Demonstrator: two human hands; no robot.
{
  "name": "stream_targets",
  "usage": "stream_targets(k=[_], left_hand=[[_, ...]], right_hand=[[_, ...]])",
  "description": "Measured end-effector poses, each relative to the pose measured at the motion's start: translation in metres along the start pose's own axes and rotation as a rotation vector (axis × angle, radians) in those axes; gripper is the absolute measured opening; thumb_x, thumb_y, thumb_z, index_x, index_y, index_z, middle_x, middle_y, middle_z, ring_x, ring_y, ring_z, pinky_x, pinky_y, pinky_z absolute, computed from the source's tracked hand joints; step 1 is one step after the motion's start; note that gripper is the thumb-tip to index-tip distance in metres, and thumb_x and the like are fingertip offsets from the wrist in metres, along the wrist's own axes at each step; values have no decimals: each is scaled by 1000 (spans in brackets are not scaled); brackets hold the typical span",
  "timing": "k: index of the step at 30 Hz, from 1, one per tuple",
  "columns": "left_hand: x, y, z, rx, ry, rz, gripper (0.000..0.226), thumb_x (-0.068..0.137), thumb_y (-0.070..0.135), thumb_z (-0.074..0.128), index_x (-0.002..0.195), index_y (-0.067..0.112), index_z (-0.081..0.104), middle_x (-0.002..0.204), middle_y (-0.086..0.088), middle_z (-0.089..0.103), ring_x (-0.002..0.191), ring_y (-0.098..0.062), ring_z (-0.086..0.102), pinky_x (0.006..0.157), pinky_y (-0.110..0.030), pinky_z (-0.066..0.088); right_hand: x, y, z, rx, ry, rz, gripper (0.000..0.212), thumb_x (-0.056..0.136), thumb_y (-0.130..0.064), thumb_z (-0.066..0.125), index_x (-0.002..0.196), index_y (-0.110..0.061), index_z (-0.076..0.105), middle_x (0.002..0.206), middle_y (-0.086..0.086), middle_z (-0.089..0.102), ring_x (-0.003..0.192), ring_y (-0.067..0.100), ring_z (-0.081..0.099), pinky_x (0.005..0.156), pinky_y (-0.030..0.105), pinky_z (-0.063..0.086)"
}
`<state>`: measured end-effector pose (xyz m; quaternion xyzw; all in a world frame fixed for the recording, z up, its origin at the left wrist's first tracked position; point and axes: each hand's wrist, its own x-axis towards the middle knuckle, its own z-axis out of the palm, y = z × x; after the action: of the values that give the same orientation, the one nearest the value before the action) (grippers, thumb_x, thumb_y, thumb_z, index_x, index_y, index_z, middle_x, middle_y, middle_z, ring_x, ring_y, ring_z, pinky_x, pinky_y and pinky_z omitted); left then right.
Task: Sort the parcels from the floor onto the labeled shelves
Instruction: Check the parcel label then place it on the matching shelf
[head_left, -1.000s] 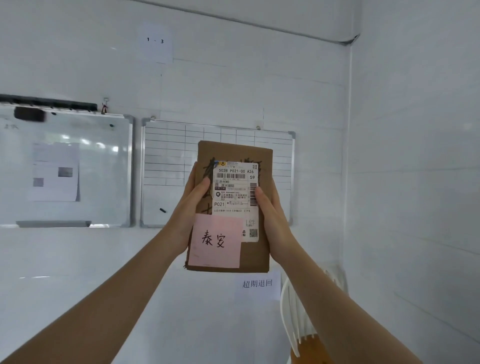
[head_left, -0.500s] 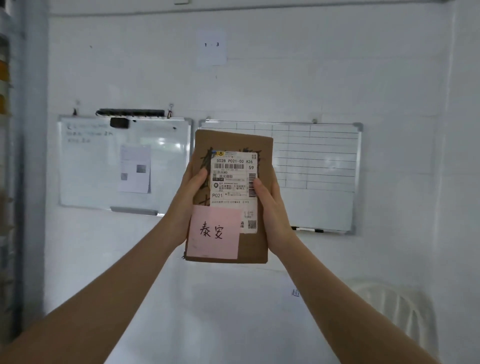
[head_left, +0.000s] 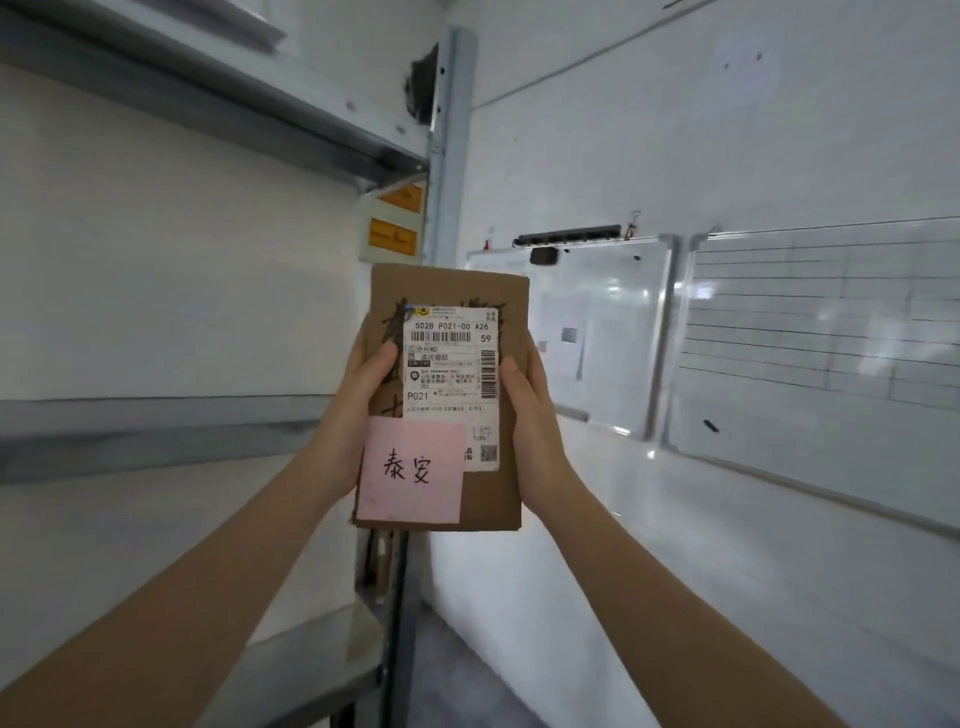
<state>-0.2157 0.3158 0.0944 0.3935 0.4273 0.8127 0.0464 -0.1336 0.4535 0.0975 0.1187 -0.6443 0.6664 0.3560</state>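
Shelves (head_left: 218, 421) now fill the left where only wall showed; whiteboards (head_left: 613, 338) slid right. Left hand (head_left: 353, 410) and right hand (head_left: 530, 415) grip the flat cardboard parcel (head_left: 488, 499) upright by its side edges, pink note (head_left: 413, 470) at its lower-left corner.

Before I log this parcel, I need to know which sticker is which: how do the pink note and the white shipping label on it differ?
The pink note is plain and square with two handwritten characters; the white shipping label is taller and printed with barcodes and "P021". The note sits at the lower left of the brown parcel, the label higher and further right. The note overlaps the label's lower left corner. Both are on the face towards the camera.
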Motion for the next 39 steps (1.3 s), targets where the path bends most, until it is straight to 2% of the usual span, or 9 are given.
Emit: stream_targets(k=[2, 4, 8, 11, 16, 20, 25, 34, 39], left_hand=[[-19, 30, -35, 61, 66, 11, 60, 79, 39, 55, 137, 29, 40, 100, 8, 75, 91, -14, 71, 63, -26, 57], [-57, 79, -97, 157, 247, 100, 64, 77, 42, 56, 137, 29, 40, 101, 8, 74, 91, -13, 71, 62, -25, 57], [-86, 106, -128, 246, 285, 84, 61, 77, 40, 55, 135, 28, 42, 98, 7, 75, 88, -12, 72, 60, -24, 57], [-136, 153, -164, 327, 421, 126, 58, 80, 37, 53, 136, 25, 41, 98, 5, 75, 87, -14, 72, 60, -26, 57], [-229, 240, -205, 463, 587, 186, 58, 83, 33, 51, 138, 20, 39, 103, 1, 74, 89, -17, 72, 63, -27, 57], [-299, 303, -218, 575, 662, 233, 59, 82, 33, 51, 138, 20, 39, 108, -3, 71, 89, -17, 71, 64, -28, 58], [-357, 357, -222, 630, 708, 210, 51, 92, 28, 44, 141, 17, 34, 111, -7, 66, 82, -16, 71, 63, -27, 59], [-411, 408, -248, 691, 702, 262, 50, 93, 25, 43, 142, 17, 33, 110, -4, 67, 89, -16, 70, 69, -29, 59], [-430, 443, -272, 719, 767, 294, 49, 93, 27, 43, 141, 17, 33, 109, -4, 66, 88, -15, 71, 66, -28, 58]], right_hand=[[2, 13, 43, -4, -80, 2, 52, 95, -38, 46, 144, -38, 28, 138, 0, 54, 118, 16, 58, 101, 43, 47], [-9, 21, 124, 78, -248, 63, 52, 95, -39, 46, 144, -41, 28, 138, -1, 54, 117, 16, 59, 99, 41, 48], [-24, 34, 173, 242, -267, 85, 54, 94, -34, 48, 144, -39, 28, 138, 2, 54, 117, 18, 59, 96, 37, 51], [-47, 39, 240, 330, -409, 133, 54, 95, -32, 48, 145, -37, 28, 138, 1, 54, 116, 14, 59, 86, 26, 54], [-104, 26, 354, 455, -600, 177, 58, 92, -34, 53, 145, -38, 27, 139, -1, 53, 118, 15, 58, 96, 35, 50], [-159, 4, 427, 577, -711, 245, 62, 89, -33, 57, 144, -38, 29, 137, 1, 55, 114, 16, 61, 95, 37, 51], [-211, -22, 477, 669, -738, 206, 62, 87, -33, 61, 141, -39, 32, 132, 1, 59, 105, 12, 66, 78, 26, 57], [-259, -42, 539, 716, -741, 185, 51, 90, -28, 59, 132, -45, 36, 130, -1, 59, 98, 4, 67, 71, 19, 55], [-264, -52, 592, 740, -825, 164, 61, 90, -29, 58, 144, -34, 30, 133, -2, 58, 103, 6, 66, 77, 20, 55]])
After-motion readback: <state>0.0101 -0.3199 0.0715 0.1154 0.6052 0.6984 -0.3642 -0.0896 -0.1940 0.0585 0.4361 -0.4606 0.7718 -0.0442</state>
